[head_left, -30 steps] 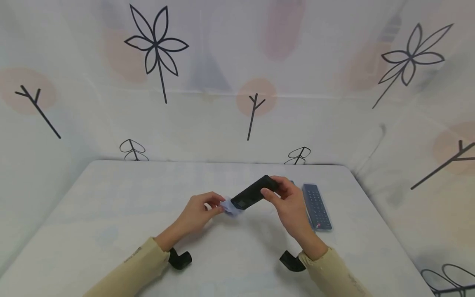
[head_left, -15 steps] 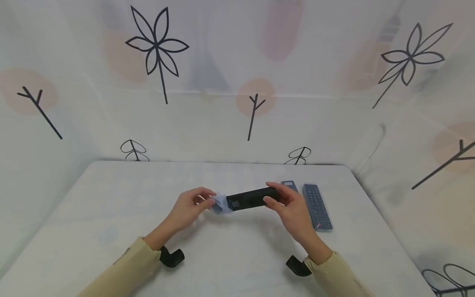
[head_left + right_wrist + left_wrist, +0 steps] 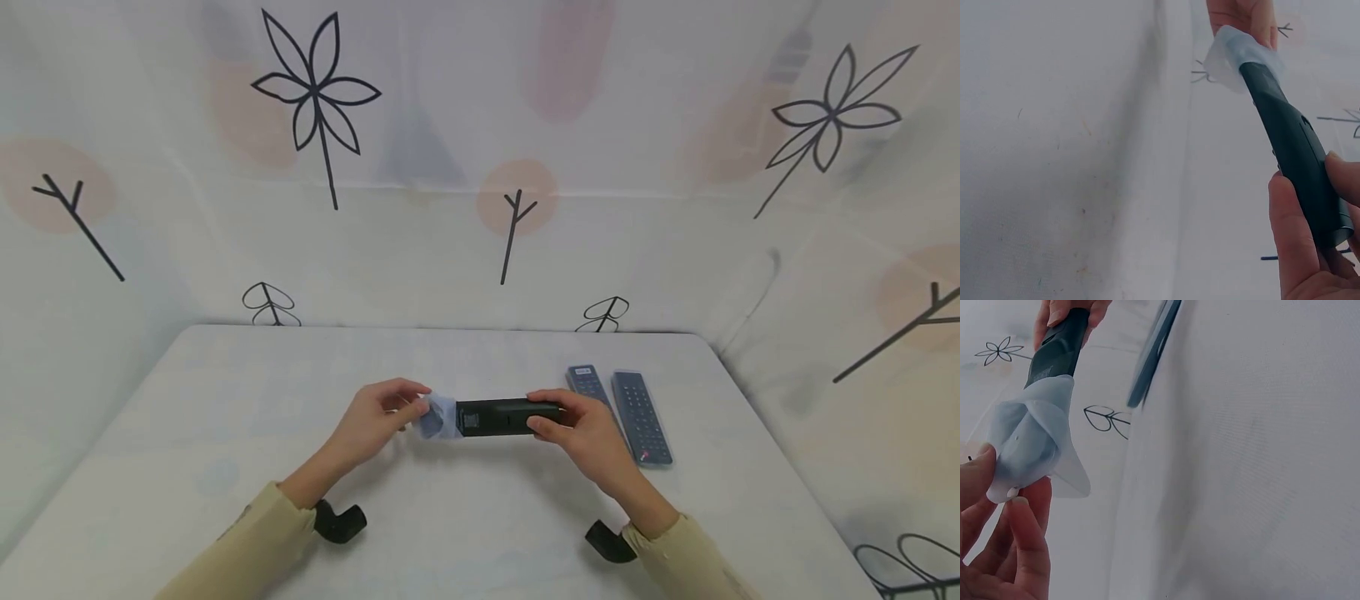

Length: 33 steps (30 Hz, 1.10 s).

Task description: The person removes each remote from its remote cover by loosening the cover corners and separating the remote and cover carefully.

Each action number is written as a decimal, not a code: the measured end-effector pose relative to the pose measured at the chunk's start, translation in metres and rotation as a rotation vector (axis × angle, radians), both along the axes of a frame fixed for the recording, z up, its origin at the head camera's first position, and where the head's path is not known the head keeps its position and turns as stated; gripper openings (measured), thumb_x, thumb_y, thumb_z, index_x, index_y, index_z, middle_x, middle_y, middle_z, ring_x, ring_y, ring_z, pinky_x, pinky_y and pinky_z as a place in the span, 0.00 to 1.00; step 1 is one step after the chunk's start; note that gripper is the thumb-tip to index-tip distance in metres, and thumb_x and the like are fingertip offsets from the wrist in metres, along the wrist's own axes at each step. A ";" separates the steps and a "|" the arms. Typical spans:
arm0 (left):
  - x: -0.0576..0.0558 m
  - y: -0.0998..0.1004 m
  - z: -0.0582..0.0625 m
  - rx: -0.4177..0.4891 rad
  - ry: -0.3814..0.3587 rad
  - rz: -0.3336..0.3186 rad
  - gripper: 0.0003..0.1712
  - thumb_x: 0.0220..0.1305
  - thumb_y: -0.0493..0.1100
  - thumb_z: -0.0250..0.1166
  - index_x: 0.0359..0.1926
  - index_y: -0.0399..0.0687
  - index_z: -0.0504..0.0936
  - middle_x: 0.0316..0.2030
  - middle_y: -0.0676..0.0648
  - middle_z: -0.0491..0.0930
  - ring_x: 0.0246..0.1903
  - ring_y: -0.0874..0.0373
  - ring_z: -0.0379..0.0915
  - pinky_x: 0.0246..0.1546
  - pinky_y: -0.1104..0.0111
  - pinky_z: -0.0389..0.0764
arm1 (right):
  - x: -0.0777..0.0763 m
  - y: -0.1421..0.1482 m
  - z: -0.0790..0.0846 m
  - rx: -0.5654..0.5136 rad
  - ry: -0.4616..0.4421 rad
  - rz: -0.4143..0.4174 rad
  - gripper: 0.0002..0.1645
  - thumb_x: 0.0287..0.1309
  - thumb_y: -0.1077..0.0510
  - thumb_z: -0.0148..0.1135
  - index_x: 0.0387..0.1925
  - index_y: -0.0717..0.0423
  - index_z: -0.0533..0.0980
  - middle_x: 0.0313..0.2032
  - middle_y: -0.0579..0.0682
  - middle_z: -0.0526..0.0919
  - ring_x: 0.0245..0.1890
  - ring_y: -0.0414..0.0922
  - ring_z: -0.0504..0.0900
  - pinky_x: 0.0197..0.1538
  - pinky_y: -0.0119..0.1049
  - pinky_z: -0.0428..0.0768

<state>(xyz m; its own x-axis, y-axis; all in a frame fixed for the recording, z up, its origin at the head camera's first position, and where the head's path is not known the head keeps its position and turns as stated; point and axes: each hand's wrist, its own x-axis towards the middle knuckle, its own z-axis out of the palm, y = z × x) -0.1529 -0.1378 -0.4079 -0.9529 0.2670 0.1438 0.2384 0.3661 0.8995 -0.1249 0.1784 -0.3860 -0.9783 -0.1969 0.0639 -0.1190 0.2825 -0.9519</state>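
Observation:
A black remote control (image 3: 491, 417) is held level above the table, its back face towards the head camera. My right hand (image 3: 592, 437) grips its right end between thumb and fingers. A translucent bluish-white plastic sleeve (image 3: 442, 419) covers the remote's left end, crumpled and hanging loose. My left hand (image 3: 369, 423) pinches the sleeve's far end with thumb and fingertips. In the left wrist view the bunched sleeve (image 3: 1032, 437) flares out around the remote's tip. From the right wrist, most of the remote's body (image 3: 1297, 156) shows outside the sleeve.
Two dark remotes lie side by side on the white table (image 3: 225, 392), right of centre: one (image 3: 588, 382) partly behind my right hand, the other (image 3: 642, 421) in what looks like a clear cover. A patterned cloth (image 3: 420, 250) hangs behind and around the table.
The remote has turned from a slant to level. My left hand and the sleeve have moved left, and the remote's right end has come down, exposing more of one table remote.

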 end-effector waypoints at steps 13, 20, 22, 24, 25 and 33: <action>0.000 -0.007 0.002 0.002 -0.054 -0.024 0.16 0.59 0.42 0.74 0.48 0.48 0.86 0.39 0.51 0.85 0.37 0.56 0.79 0.38 0.63 0.81 | -0.002 0.004 -0.005 -0.060 -0.092 0.000 0.26 0.57 0.63 0.71 0.58 0.61 0.78 0.54 0.60 0.79 0.46 0.52 0.85 0.45 0.39 0.84; 0.000 -0.008 0.006 0.004 -0.048 -0.043 0.13 0.62 0.38 0.71 0.48 0.45 0.86 0.38 0.49 0.85 0.35 0.51 0.81 0.35 0.63 0.82 | -0.002 0.005 -0.007 -0.086 -0.113 0.006 0.26 0.58 0.62 0.71 0.59 0.62 0.78 0.56 0.61 0.78 0.46 0.53 0.84 0.46 0.40 0.83; 0.000 -0.008 0.008 0.003 -0.043 -0.044 0.12 0.63 0.37 0.70 0.48 0.44 0.87 0.37 0.49 0.85 0.35 0.51 0.81 0.34 0.63 0.82 | -0.003 0.005 -0.007 -0.091 -0.121 0.007 0.26 0.58 0.61 0.71 0.59 0.61 0.78 0.56 0.61 0.78 0.46 0.53 0.84 0.46 0.40 0.83; 0.001 -0.009 0.009 0.001 -0.044 -0.045 0.12 0.63 0.37 0.70 0.48 0.44 0.87 0.37 0.49 0.85 0.35 0.52 0.81 0.33 0.65 0.81 | -0.003 0.006 -0.008 -0.099 -0.128 0.009 0.27 0.58 0.61 0.71 0.59 0.62 0.78 0.56 0.61 0.77 0.46 0.53 0.84 0.46 0.40 0.83; 0.001 -0.009 0.010 -0.001 -0.046 -0.045 0.12 0.63 0.37 0.70 0.48 0.45 0.87 0.37 0.50 0.85 0.35 0.53 0.81 0.33 0.64 0.81 | -0.003 0.006 -0.009 -0.103 -0.131 0.009 0.27 0.58 0.61 0.71 0.59 0.62 0.77 0.56 0.61 0.77 0.46 0.53 0.84 0.46 0.40 0.83; 0.001 -0.010 0.009 -0.016 -0.049 -0.041 0.11 0.63 0.36 0.69 0.47 0.44 0.87 0.36 0.50 0.85 0.35 0.53 0.80 0.33 0.61 0.82 | -0.003 0.009 -0.010 -0.125 -0.154 0.014 0.28 0.59 0.62 0.70 0.59 0.66 0.76 0.55 0.63 0.77 0.46 0.51 0.84 0.46 0.41 0.83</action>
